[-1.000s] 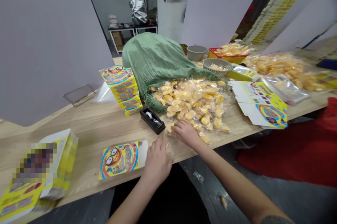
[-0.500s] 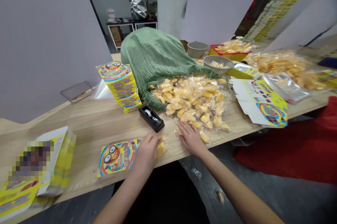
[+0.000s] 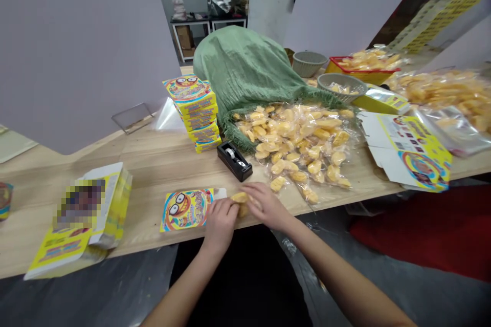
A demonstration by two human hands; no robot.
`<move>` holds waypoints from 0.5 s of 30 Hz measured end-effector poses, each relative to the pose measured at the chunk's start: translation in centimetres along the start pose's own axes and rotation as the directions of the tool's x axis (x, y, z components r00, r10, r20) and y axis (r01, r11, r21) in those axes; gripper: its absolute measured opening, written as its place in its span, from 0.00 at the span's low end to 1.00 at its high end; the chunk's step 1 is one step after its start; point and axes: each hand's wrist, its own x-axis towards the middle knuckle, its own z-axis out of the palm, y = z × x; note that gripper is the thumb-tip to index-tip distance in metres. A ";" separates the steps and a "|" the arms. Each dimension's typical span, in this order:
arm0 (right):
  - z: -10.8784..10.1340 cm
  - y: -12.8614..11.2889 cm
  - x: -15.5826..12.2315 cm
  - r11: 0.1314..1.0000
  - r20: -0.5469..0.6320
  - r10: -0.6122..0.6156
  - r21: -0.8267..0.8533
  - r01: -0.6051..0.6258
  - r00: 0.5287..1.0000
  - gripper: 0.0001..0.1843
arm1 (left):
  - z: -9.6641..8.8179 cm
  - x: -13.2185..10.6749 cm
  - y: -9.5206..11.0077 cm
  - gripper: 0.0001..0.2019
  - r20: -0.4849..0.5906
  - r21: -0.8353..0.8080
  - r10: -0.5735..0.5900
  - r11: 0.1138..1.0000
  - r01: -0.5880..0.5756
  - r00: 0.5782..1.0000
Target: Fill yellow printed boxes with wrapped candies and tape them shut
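Observation:
Near the table's front edge, my left hand (image 3: 221,220) has its fingers bent around the left side of a clear-wrapped yellow piece (image 3: 240,198). My right hand (image 3: 266,205) closes over the same spot from the right; its fingers partly hide what lies beneath. Left of my hands lies a flat printed box (image 3: 187,209) with a cartoon face, a white flap showing at its right end. Beyond my hands stands a black tape dispenser (image 3: 235,161). A heap of wrapped yellow pieces (image 3: 303,137) spills from a green woven sack (image 3: 249,66).
Several small printed boxes form a stack (image 3: 197,112) beside the sack. Bigger yellow cartons (image 3: 111,209) lie at the left; an unfolded carton (image 3: 410,150) lies at the right. Grey baskets (image 3: 309,64) and a red-rimmed bin (image 3: 360,73) stand at the back right.
My right hand has left the edge of the heap and moved left to meet my left hand at the wrapped yellow piece. The camera view has shifted, so the scene sits further right.

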 end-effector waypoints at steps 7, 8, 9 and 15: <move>0.5 1.4 -0.2 0.952 0.146 -0.031 -0.298 0.073 0.989 0.19 | 0.6 -1.7 4.2 0.17 -0.013 0.060 -0.115 0.992 0.115 0.993; 0.5 1.8 -0.2 0.940 0.146 -0.022 -0.333 0.070 0.989 0.20 | 0.8 -2.1 4.7 0.20 0.031 0.064 -0.105 0.993 0.103 0.994; 0.4 2.0 -0.4 0.925 0.159 -0.017 -0.373 0.077 0.987 0.22 | 0.8 -2.4 4.9 0.23 0.075 0.071 -0.092 0.994 0.087 0.993; 0.9 3.0 -2.4 0.842 0.227 -0.033 -0.519 0.150 0.973 0.32 | -4.0 -2.9 -1.3 0.34 0.218 0.116 -0.025 0.993 0.000 0.976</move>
